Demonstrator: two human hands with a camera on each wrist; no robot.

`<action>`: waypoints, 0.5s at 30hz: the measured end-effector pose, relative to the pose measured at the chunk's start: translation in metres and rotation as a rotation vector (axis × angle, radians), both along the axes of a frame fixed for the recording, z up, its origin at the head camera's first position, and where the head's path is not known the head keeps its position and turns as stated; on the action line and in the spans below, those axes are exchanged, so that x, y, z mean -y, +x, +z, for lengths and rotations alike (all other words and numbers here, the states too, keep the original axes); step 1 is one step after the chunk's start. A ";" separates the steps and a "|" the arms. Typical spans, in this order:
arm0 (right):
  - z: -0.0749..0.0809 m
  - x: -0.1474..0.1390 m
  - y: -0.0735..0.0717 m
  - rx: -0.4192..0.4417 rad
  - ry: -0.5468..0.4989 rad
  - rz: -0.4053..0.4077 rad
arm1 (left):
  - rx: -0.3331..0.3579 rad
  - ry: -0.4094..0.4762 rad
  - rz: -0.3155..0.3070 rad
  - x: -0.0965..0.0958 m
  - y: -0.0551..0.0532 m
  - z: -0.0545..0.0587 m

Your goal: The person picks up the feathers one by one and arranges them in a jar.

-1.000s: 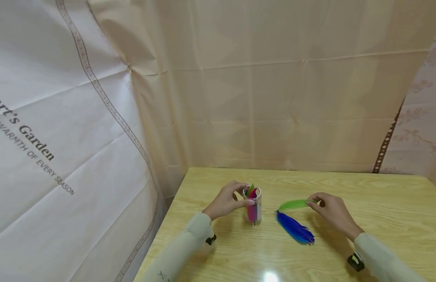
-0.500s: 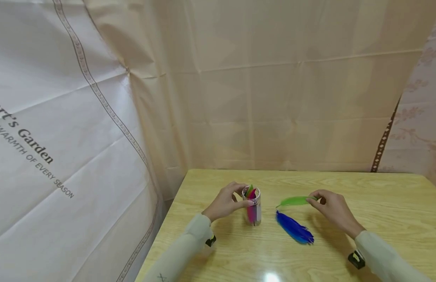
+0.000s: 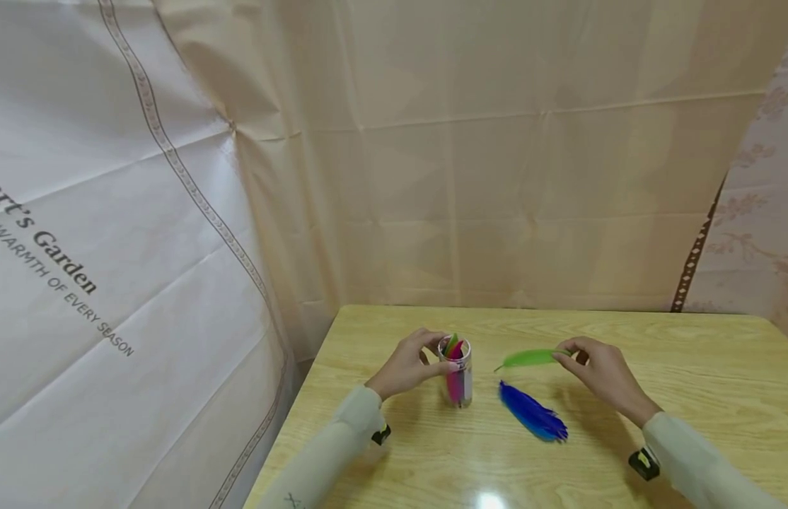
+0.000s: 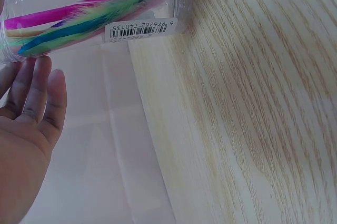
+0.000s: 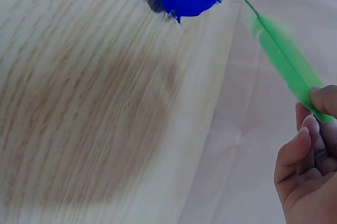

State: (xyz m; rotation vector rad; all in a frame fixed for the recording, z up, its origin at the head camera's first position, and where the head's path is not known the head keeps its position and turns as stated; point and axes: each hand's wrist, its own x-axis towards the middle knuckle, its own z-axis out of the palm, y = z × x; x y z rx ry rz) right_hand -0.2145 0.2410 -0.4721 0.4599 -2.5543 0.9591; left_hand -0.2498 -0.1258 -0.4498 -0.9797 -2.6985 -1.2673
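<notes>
A clear jar (image 3: 465, 385) stands upright on the table with several coloured feathers (image 4: 79, 18) inside, pink, green and teal among them. My left hand (image 3: 409, 365) grips it near the rim, thumb on the near side and fingers behind. A barcode label (image 4: 141, 29) shows on its wall in the left wrist view. My right hand (image 3: 604, 375) pinches a green feather (image 3: 529, 358) by its broad end, the quill pointing left towards the jar. Below that feather, a blue feather (image 3: 532, 413) lies on the table between the jar and my right hand.
The wood-grain table (image 3: 719, 396) reaches back to a beige cloth (image 3: 445, 212) hanging behind it. A white printed cloth (image 3: 146, 283) hangs along the left side, and a floral one (image 3: 750, 233) at the right.
The green feather has come up off the table in my right hand, its quill end lifting away from the blue feather and swinging slightly left. My left hand and the jar have stayed put.
</notes>
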 end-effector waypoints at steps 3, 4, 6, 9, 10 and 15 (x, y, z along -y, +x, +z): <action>0.002 0.000 0.000 0.002 0.000 -0.003 | 0.002 0.003 -0.003 0.000 0.000 0.000; 0.002 0.000 0.000 0.005 -0.002 -0.005 | 0.003 0.004 -0.004 0.000 0.000 0.000; 0.003 0.000 -0.001 0.005 0.002 -0.007 | 0.008 0.004 -0.004 0.000 0.001 0.000; 0.005 0.000 -0.001 -0.002 0.004 -0.010 | 0.011 0.004 -0.003 0.000 0.001 0.000; 0.006 0.000 -0.002 -0.006 0.007 -0.010 | 0.010 0.002 -0.003 0.000 0.001 0.000; 0.010 0.001 -0.003 -0.036 0.011 -0.020 | 0.008 0.005 -0.002 -0.001 0.001 0.001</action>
